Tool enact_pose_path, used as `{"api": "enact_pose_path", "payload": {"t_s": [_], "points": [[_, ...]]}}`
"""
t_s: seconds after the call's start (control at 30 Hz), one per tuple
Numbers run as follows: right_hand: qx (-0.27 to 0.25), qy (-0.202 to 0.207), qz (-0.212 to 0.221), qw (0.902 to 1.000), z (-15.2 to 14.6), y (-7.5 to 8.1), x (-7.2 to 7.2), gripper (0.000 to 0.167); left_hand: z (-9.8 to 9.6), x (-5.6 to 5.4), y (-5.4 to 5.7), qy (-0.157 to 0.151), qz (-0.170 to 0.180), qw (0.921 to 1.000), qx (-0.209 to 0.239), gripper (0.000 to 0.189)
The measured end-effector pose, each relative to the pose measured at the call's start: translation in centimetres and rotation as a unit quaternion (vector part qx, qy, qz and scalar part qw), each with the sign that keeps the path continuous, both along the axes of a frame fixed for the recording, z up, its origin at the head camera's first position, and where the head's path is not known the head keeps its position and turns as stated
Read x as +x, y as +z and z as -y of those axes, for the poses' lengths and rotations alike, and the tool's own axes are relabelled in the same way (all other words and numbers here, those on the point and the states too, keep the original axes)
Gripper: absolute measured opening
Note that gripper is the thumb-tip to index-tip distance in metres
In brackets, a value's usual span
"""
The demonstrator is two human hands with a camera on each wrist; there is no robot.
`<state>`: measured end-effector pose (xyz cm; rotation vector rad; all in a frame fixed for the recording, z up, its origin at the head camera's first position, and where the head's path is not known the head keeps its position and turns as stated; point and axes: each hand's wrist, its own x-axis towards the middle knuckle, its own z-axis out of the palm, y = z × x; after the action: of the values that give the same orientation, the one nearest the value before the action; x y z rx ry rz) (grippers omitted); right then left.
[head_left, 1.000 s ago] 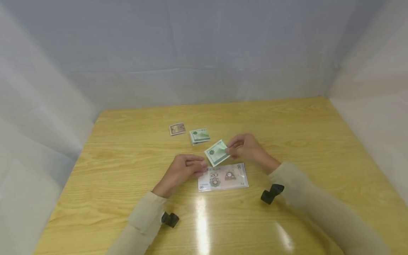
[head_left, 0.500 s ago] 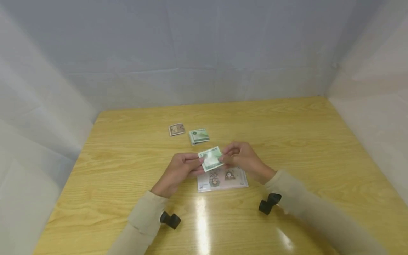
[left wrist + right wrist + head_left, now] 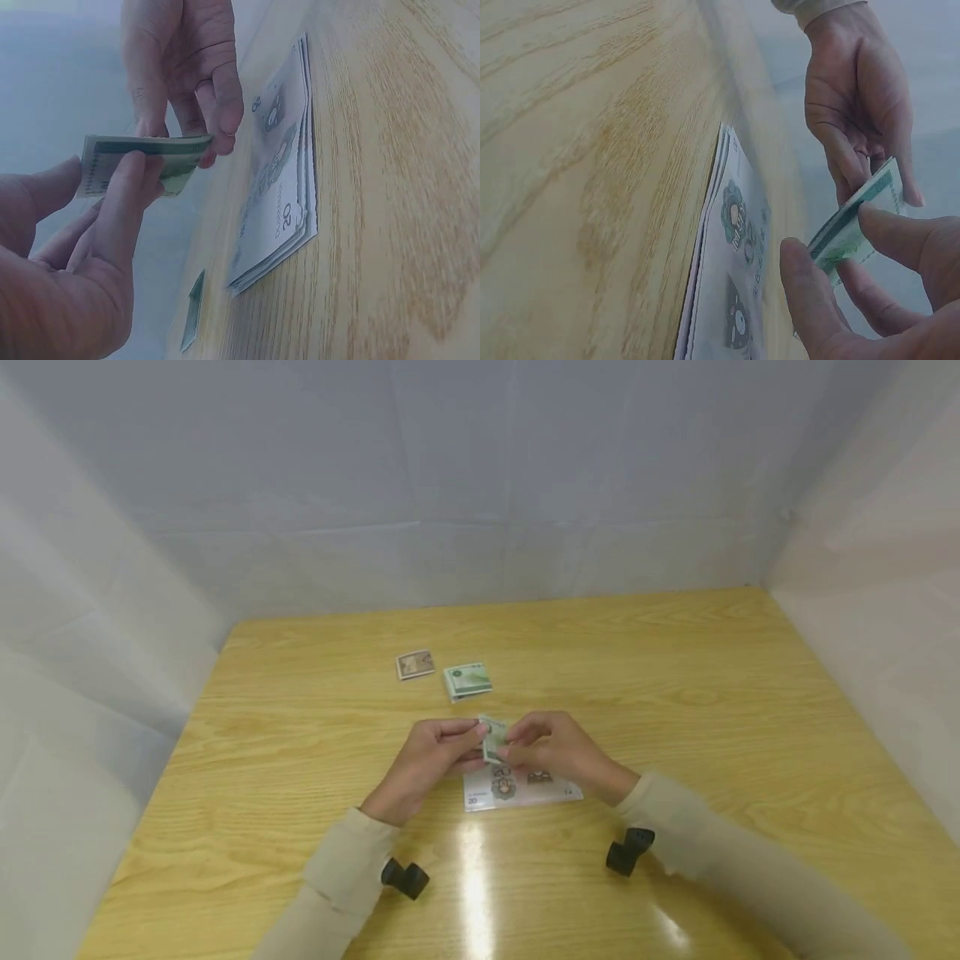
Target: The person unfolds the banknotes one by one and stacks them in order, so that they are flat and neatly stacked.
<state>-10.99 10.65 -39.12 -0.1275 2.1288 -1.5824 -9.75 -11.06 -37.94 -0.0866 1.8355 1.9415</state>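
Holding the green banknote (image 3: 494, 738) between left hand (image 3: 431, 760) and right hand (image 3: 561, 750) in the head view, off the worktop (image 3: 675, 693), near the pink stack of notes (image 3: 519, 795). Gripping one end between fingers and thumb of the left hand in the left wrist view, with layered edges showing: best to square these before pressing. Pinching the other end with the right hand in the right wrist view: likely wise to crease evenly along the whole fold.
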Motion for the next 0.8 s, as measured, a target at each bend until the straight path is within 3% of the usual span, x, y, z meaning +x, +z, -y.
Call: {"api": "enact_pose_path", "payload": {"t_s": [0.23, 0.43, 0.63, 0.8], "points": [[-0.013, 0.033, -0.018, 0.9992, 0.1, 0.4, 0.4, 0.044, -0.2, 0.0, 0.1, 0.013, -0.001, 0.9999, -0.011, 0.046], [-0.024, 0.048, -0.032, 0.998, 0.4, 1.2, 0.7, 0.045, -0.2, -0.1, 0.2, 0.017, -0.006, 0.9998, -0.013, 0.044], [-0.038, 0.048, -0.025, 0.9978, 0.4, 1.7, 0.8, 0.045, -0.2, -0.2, 0.1, 0.015, -0.007, 0.9998, -0.012, 0.04], [-0.02, 0.03, -0.013, 0.9993, 0.2, 2.0, 0.9, 0.044, -0.4, -0.2, 0.1, 0.027, 0.001, 0.9994, -0.021, 0.032]]}}
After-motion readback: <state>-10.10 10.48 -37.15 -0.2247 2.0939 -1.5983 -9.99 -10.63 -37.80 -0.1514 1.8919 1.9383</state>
